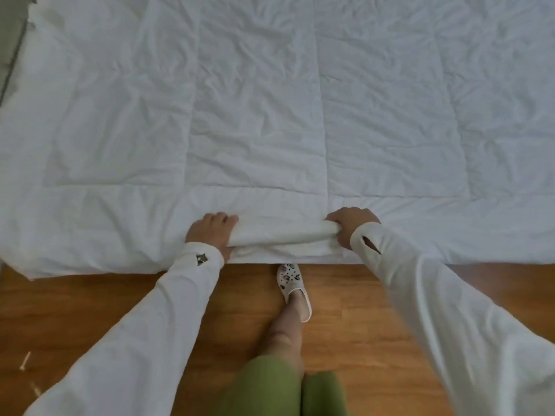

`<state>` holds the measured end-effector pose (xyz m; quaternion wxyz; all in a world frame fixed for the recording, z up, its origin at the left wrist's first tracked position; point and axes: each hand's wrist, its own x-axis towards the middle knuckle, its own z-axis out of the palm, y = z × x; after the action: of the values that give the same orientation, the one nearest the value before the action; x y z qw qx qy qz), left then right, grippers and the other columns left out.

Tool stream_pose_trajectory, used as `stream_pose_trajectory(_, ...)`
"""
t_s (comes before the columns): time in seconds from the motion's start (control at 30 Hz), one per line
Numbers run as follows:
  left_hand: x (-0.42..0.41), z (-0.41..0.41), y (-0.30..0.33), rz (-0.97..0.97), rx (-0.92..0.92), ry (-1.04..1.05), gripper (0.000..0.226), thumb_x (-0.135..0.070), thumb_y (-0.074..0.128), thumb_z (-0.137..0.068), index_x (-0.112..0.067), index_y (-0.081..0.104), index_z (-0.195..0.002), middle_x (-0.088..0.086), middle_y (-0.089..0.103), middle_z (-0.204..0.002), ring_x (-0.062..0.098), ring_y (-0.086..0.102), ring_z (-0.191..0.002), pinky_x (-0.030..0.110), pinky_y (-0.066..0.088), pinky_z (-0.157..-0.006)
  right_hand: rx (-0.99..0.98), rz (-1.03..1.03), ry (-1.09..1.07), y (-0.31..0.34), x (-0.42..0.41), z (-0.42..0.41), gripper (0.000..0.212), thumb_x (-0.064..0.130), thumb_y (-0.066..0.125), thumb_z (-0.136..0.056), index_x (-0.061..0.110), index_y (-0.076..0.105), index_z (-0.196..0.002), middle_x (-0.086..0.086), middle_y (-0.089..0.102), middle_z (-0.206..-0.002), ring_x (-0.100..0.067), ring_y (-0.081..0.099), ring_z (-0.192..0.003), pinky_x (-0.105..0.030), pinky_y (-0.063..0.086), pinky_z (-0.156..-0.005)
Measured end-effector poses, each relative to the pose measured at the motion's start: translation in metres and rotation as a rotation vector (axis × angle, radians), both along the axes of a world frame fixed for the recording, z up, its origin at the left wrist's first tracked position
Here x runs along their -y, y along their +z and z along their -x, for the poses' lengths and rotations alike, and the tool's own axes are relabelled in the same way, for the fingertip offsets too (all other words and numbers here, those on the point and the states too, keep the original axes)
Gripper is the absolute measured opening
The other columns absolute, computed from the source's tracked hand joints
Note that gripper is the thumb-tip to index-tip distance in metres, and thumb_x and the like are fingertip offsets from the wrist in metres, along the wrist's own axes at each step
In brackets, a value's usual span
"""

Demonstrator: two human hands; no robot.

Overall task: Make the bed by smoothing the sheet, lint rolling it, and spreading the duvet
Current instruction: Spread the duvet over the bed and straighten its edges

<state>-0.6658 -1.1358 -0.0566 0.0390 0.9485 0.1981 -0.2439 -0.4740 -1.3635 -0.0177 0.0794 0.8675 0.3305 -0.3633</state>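
The white, creased, quilted duvet [255, 115] lies spread over the bed, reaching away from the person. Its near edge is bunched into a roll between the left hand [210, 232] and right hand [350, 225], both curled tightly around it above the wooden floor [354, 310].

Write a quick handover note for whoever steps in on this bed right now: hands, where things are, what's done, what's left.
Left hand: gripping the bunched near edge of the duvet.
Right hand: gripping the same bunched edge, a little to the right.
Duvet: spread across the bed, wrinkled, its near edge gathered into a roll between the hands above the wooden floor.
Done: duvet is laid out over the bed. The sheet is hidden under it, and no lint roller is in view.
Left: probably pull the near edge straight and smooth the wrinkles.
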Motion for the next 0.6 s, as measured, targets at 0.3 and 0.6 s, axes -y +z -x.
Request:
stream_pose_trajectory(0.3,-0.009,0.042,0.018,0.328,-0.224,0.004,0.029,-0.048,0.051,-0.089,-0.027,0.058,-0.108,0.0,0.059,-0.12,0.021,0.056,-0.107,0.025,0.041,-0.083,0.035,0.188,-0.265,-0.017,0.015,0.051,0.039,0.021,0.049,-0.089,0.035,0.058,-0.124,0.0,0.058,-0.125,-0.023,0.055,-0.115,-0.033,0.044,-0.091)
stream_pose_trajectory(0.6,-0.156,0.148,-0.017,0.134,-0.098,-0.421,0.103,-0.04,0.066,-0.082,-0.037,-0.015,-0.147,-0.007,-0.022,-0.155,0.017,-0.01,-0.145,0.035,-0.008,-0.114,0.092,-0.16,-0.302,-0.04,-0.124,0.182,0.068,0.018,0.062,-0.078,0.008,0.034,-0.139,-0.011,0.027,-0.146,-0.033,0.028,-0.132,-0.037,0.028,-0.109)
